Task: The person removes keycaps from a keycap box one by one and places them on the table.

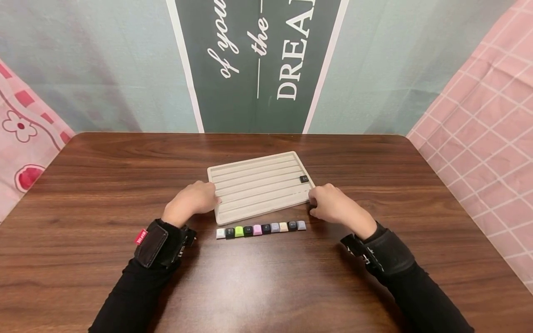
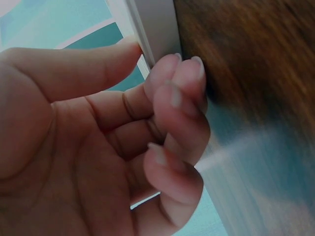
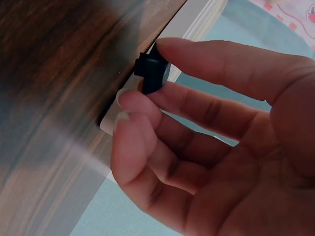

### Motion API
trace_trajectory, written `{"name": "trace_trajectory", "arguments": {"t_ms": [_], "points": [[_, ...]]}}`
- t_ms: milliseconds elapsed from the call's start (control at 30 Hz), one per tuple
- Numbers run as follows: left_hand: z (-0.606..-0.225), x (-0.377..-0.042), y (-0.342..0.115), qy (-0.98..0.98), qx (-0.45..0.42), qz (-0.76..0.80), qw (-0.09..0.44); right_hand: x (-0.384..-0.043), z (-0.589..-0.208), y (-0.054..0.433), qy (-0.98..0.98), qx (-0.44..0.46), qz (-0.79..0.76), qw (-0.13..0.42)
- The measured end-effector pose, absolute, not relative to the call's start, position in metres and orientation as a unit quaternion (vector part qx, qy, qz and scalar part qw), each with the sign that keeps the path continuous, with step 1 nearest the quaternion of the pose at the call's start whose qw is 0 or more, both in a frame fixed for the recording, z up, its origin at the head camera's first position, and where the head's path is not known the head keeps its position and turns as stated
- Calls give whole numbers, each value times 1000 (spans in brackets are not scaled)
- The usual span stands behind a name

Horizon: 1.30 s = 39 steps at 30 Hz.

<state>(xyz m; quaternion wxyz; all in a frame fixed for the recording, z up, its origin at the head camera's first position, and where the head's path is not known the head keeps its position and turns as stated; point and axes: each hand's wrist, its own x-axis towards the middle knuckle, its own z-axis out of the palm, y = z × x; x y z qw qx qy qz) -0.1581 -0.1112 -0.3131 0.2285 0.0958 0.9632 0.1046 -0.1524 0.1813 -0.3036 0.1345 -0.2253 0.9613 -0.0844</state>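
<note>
A beige ridged tray [image 1: 258, 185] lies tilted on the table, one black keycap [image 1: 304, 179] sitting near its right edge. My left hand [image 1: 195, 196] grips the tray's left edge; in the left wrist view its thumb [image 2: 98, 66] is at the pale rim and the fingertips curl by the side. At the tray's near right corner is my right hand [image 1: 333, 203]. Between its thumb and index finger it pinches another black keycap [image 3: 153, 71], seen side-on in the right wrist view, with the other fingers curled beside the tray wall.
Just in front of the tray, a row of several keycaps [image 1: 257, 230] in white, black, green, pink, grey and cream lies on the brown wooden table [image 1: 258, 286]. Behind the table hangs a grey-green cloth [image 1: 258, 111] with lettering; pink cloths [image 1: 479, 115] flank both sides.
</note>
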Motion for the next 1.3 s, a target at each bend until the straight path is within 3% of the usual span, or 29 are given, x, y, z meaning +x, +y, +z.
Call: {"name": "trace_trajectory", "arguments": {"t_ms": [367, 1300], "points": [[-314, -158, -111, 964, 95, 106, 226, -148, -303, 182, 950, -251, -75, 170], [-315, -157, -113, 966, 102, 103, 216, -137, -302, 179, 946, -250, -83, 187]]}}
